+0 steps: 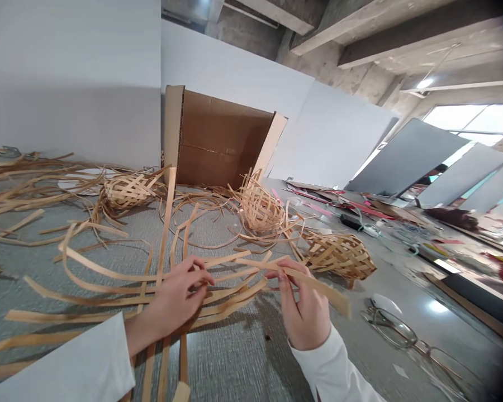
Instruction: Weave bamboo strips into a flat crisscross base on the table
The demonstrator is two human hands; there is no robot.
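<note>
Flat bamboo strips (pixel 109 302) lie crossed over one another in a loose weave on the grey table, their ends curving out to both sides. Over the crossings rests my left hand (pixel 180 296), its fingers bent and a gap showing between thumb and forefinger. To the right, my right hand (pixel 304 304) pinches a bamboo strip (pixel 329 293) between thumb and fingers. This strip slants across the weave's right-hand ends, with its wide end pointing toward the lower right. What lies under my left palm is hidden.
Behind the weave stand an open cardboard box (pixel 222 142) and woven bamboo pieces (pixel 260 206). Another woven piece (pixel 339 254) sits right of my right hand. Eyeglasses (pixel 423 349) and a white mouse (pixel 385 304) lie at the right. Loose strips (pixel 25 184) pile up far left.
</note>
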